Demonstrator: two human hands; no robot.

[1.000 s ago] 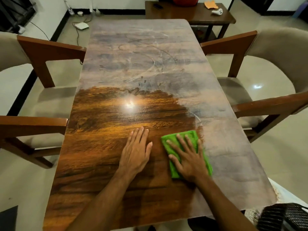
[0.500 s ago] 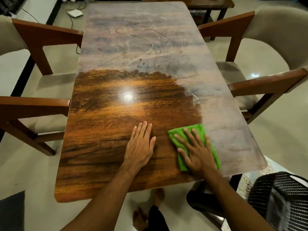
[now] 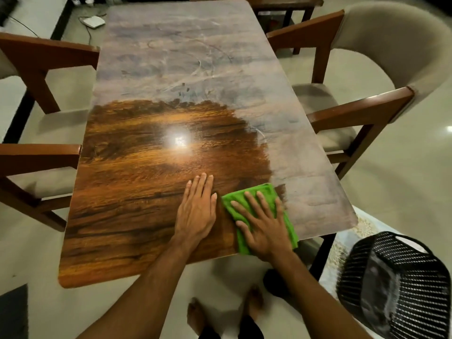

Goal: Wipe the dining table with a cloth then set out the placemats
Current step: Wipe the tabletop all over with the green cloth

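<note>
A long wooden dining table [image 3: 151, 182] runs away from me. Its near left part shines dark brown; the far part and the right strip look dull and greyish with smears. A folded green cloth [image 3: 236, 198] lies near the table's front edge, right of centre. My right hand [image 3: 263, 225] presses flat on the cloth with fingers spread. My left hand [image 3: 197, 210] rests flat on the bare wood just left of the cloth, fingers straight and together. No placemats are in view.
Wooden chairs with beige cushions stand on both sides: two on the left [image 3: 36, 152], two on the right [image 3: 362, 111]. A black mesh basket [image 3: 393, 285] sits at the lower right. A white device [image 3: 93, 21] lies on the floor beyond. My feet [image 3: 225, 311] show below the table edge.
My right hand has drawn the cloth back toward the table's front edge, wiping a further strip on the right. The view has pulled back, so the front edge and my feet show.
</note>
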